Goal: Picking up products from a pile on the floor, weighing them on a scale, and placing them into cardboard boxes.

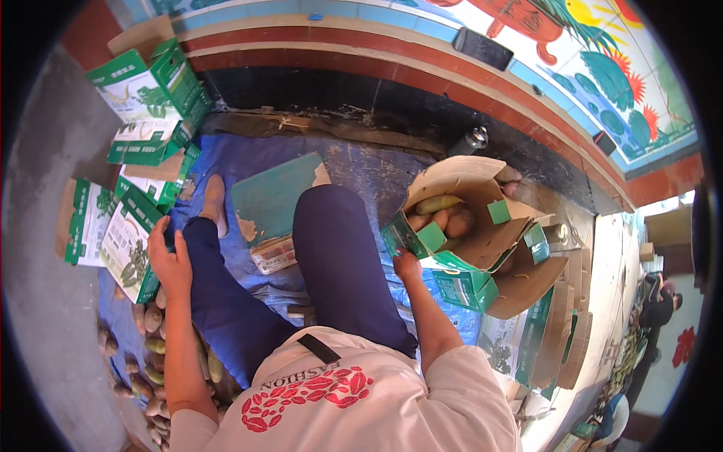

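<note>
My left hand lies with outstretched fingers against the edge of a green and white carton on the left, thumb apart from the fingers. My right hand is closed on the near lower corner of an open carton, its fingers partly hidden. That carton is tilted, flaps spread, with several brownish and greenish root vegetables inside. Another open carton sits right beside it. Loose root vegetables lie on the floor by my left forearm.
Green and white cartons are piled at the far left by the wall. A blue tarp covers the floor, with a teal board between my legs. A metal flask stands near the wall; more cartons stand at the right.
</note>
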Demonstrator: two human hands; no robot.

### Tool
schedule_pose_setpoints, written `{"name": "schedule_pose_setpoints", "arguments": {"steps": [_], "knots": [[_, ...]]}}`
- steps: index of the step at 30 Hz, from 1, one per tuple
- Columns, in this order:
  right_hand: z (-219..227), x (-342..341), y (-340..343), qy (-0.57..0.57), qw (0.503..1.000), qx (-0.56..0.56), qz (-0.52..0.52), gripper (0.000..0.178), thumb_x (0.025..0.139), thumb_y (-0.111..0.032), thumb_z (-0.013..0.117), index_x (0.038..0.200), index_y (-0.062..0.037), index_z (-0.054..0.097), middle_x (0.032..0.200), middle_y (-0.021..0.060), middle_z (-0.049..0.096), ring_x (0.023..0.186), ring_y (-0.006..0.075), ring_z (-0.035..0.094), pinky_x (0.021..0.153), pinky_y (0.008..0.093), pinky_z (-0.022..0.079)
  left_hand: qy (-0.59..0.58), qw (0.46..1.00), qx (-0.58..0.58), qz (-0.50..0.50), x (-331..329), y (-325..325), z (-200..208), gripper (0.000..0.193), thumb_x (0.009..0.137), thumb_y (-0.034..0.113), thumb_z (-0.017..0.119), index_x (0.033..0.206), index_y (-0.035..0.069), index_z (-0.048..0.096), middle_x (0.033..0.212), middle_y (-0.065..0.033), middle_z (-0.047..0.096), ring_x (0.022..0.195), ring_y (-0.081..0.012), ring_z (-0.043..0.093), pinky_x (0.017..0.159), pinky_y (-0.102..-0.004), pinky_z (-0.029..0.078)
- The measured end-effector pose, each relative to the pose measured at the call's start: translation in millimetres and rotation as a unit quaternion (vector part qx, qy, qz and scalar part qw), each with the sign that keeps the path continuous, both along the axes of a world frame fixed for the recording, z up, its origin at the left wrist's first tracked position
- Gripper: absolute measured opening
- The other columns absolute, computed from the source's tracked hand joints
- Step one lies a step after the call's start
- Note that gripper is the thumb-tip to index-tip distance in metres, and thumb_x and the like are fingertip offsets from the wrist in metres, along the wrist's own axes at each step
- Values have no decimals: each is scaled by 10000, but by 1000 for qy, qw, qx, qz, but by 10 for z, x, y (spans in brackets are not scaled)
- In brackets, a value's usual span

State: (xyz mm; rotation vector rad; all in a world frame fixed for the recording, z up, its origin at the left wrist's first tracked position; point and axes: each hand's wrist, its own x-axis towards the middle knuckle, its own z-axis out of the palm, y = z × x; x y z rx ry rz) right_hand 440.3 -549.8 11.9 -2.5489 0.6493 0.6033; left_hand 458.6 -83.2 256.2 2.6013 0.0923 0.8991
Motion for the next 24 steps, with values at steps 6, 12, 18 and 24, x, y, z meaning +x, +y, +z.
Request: {"name": "schedule_pose_setpoints", "arguments": {"steps": [6,12,18,24], "knots": [[152,-11,-73,-24,999,-13,39,299,806,-303,531,1087,-212,582,1042,156,603,959,344,578,818,425,465,13,1000,-16,-17,63,-28,-37,280,826,61,528,1091,-28,521,1043,-162,575,985,-287,543,868,-363,405],[137,25,-250,-21,995,-61,79,257,833,-223,470,1048,-202,609,962,154,630,889,343,608,769,431,485,21,999,-5,-26,93,-56,-26,292,830,62,529,1107,-30,508,1055,-159,571,993,-278,540,875,-357,399],[146,79,-447,2,994,-74,86,257,861,-303,441,1046,-250,611,1011,142,617,925,334,597,804,428,474,30,999,0,-17,76,-51,-11,296,827,59,530,1109,-26,508,1055,-156,572,994,-281,540,876,-360,399],[46,62,-909,48,991,-109,53,292,860,-291,418,1087,-273,600,1076,127,597,981,332,577,837,420,466,28,999,2,-24,130,-129,-51,288,808,70,547,1080,-22,529,1040,-158,579,985,-290,545,864,-368,408]]}}
